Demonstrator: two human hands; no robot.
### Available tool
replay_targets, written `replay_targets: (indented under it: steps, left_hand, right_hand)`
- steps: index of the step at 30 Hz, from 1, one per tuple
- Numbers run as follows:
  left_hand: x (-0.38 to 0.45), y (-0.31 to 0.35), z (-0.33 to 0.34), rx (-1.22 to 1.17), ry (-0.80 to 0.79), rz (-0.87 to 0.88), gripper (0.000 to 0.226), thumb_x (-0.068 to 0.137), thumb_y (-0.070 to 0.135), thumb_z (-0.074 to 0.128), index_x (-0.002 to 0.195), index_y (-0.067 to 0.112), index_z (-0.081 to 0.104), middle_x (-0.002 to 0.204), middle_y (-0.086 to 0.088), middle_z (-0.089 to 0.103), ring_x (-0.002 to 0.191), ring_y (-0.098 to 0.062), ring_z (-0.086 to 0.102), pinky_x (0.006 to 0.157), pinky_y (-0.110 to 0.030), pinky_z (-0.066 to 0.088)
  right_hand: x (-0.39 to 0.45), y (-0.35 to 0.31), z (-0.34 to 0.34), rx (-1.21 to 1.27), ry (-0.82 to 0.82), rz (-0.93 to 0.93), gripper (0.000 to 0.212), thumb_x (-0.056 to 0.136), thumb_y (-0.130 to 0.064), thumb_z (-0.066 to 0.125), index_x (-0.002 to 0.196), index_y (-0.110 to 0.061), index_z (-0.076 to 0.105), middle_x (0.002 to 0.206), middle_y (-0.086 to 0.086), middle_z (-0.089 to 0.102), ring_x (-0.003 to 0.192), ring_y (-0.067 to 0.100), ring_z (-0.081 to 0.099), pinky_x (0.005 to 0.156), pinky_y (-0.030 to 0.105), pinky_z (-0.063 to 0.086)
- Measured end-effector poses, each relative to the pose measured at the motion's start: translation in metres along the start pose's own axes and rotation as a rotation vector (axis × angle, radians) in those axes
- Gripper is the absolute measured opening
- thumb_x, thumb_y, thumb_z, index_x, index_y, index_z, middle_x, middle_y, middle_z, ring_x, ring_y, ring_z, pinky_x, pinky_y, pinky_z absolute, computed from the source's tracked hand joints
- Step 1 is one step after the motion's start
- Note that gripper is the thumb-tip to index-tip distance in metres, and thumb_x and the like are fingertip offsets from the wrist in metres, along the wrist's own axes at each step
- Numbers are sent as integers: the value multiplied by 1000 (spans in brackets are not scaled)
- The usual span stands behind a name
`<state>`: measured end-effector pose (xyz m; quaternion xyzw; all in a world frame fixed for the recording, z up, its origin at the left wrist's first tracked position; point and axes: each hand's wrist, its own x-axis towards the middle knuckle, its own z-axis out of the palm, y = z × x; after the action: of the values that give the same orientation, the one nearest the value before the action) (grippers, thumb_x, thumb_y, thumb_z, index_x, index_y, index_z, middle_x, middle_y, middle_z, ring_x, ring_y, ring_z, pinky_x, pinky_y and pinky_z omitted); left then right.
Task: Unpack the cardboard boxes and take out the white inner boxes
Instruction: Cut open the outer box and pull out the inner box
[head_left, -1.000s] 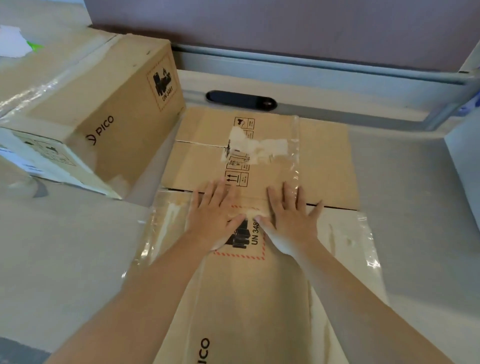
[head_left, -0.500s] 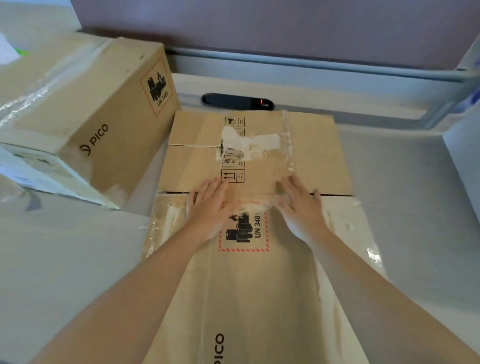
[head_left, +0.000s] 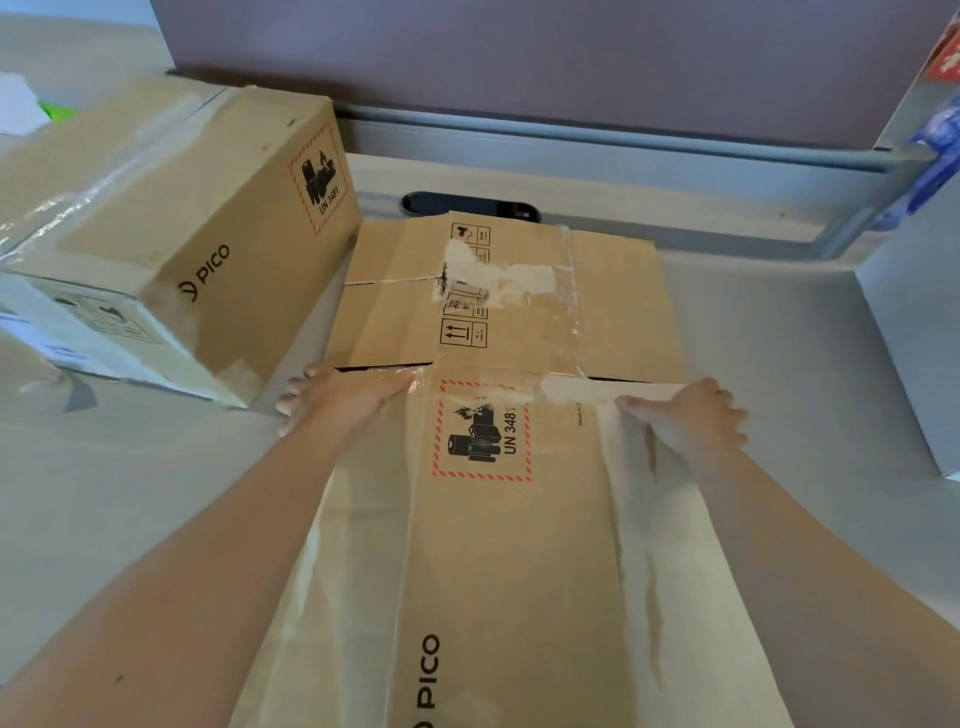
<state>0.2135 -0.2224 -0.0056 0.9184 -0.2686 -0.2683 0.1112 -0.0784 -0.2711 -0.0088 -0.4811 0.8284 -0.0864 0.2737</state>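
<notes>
A pale grey table (head_left: 130, 493) is carrying the cardboard; a flattened brown box (head_left: 519, 545) is lying spread across its middle; a sealed brown box (head_left: 171, 228) marked PICO is sitting at the left, just beside the flattened one; a white box (head_left: 914, 332) is standing at the right edge.

left hand (head_left: 343, 397) | right hand (head_left: 698, 423) | forearms bare | no sleeves, no gloves
</notes>
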Motion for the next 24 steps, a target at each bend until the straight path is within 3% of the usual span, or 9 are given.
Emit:
replay_targets:
  steps: [3,5,7,9,12,15,17,19,24]
  left_hand:
    - [6,-1,-4,-21,-19,-54,120,60,68,70,144,2,17,145,-18,21,135,-36,22,106,-46,28]
    - [11,-4,-5,-7,-20,-55,121,57,70,71,143,2,21,145,-18,23,135,-36,22,107,-45,27]
    - [17,-8,-5,-54,-23,-31,122,54,71,72,143,2,23,148,-17,26,137,-35,21,109,-44,25]
    - [21,-11,-6,-85,-22,-27,123,54,72,71,144,2,23,149,-17,27,137,-36,22,110,-45,24]
    - [27,-19,-5,-152,12,-52,123,55,70,72,144,1,22,146,-18,30,135,-35,27,109,-45,25]
    - [32,-27,-7,-310,24,36,94,62,63,73,132,6,46,132,-14,50,121,-32,47,95,-35,39]
    - [32,-28,-11,-341,42,85,83,68,62,68,125,5,51,124,-12,57,113,-31,53,80,-31,38]
    - [30,-28,-14,-367,57,94,84,70,63,65,127,3,48,123,-12,57,113,-32,53,78,-32,35]
    - [19,-36,-20,-591,-12,81,54,78,45,68,112,5,58,104,-7,58,97,-26,54,80,-30,38]
  right_hand:
    - [8,1,1,136,-21,83,88,61,-47,78,125,-1,41,126,16,47,110,35,53,95,42,42]
    - [8,1,-2,252,-41,121,66,52,-44,75,100,-3,57,86,13,66,65,26,59,67,35,54]
    - [7,1,-8,319,-62,142,29,62,-30,68,68,-4,58,42,3,55,42,21,44,47,23,40]
    - [9,5,-10,354,-71,137,29,67,-31,69,68,-3,62,52,8,62,49,24,48,52,26,40]
    - [11,12,-5,403,-42,99,49,70,-43,71,93,0,65,87,18,68,67,27,55,62,31,43]
    - [9,13,-6,442,-48,117,52,72,-44,71,93,3,63,86,17,65,70,28,56,64,32,41]
    - [8,12,-8,464,-15,130,47,74,-45,70,90,-2,60,87,16,61,77,29,56,59,29,40]
    - [8,12,-8,470,9,133,42,76,-45,68,79,-5,55,87,16,59,79,29,55,53,28,38]
    - [-3,18,-12,456,37,143,41,77,-41,68,63,-9,47,83,17,58,77,30,56,67,33,40]
